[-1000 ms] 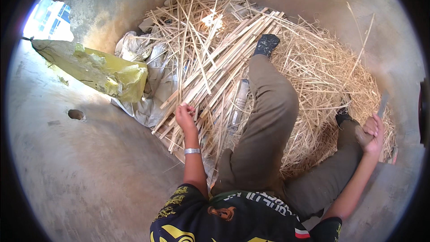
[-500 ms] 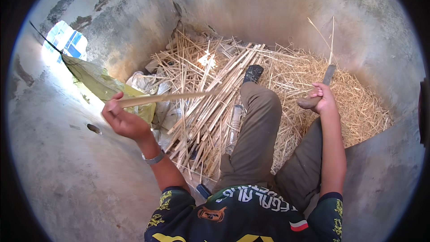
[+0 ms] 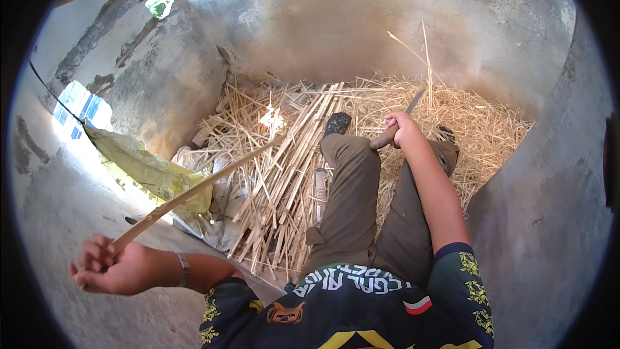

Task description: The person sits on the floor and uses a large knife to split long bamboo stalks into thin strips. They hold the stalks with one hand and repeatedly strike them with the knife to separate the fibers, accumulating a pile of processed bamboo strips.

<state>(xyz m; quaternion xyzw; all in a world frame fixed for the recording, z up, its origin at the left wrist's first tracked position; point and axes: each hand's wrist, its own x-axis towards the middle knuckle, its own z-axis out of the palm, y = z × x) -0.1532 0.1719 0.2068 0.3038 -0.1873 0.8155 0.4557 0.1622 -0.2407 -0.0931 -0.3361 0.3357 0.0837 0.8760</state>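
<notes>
My left hand (image 3: 115,265), with a metal watch band at its wrist, is closed round one end of a long bamboo strip (image 3: 197,189). The strip slants up and away over the pile, its far end above the other bamboo strips (image 3: 287,184). Near my knees, my right hand (image 3: 403,130) grips a knife (image 3: 385,137) by its thick wooden handle. The knife's blade (image 3: 415,101) points up and away from me, in front of the heap of shavings. The strip and the blade are well apart.
Pale shavings (image 3: 481,119) heap up at the far right, with two thin slivers standing upright. A yellowish sheet (image 3: 145,168) hangs at the left beside a crumpled whitish sack (image 3: 223,197). Concrete walls (image 3: 361,19) close in around me. My outstretched legs (image 3: 352,187) lie between strips and shavings.
My left hand has moved down and left, drawing the bamboo strip toward me and tilting it steeper. My right hand with the knife has shifted left, nearer my knees. The view has tilted up.
</notes>
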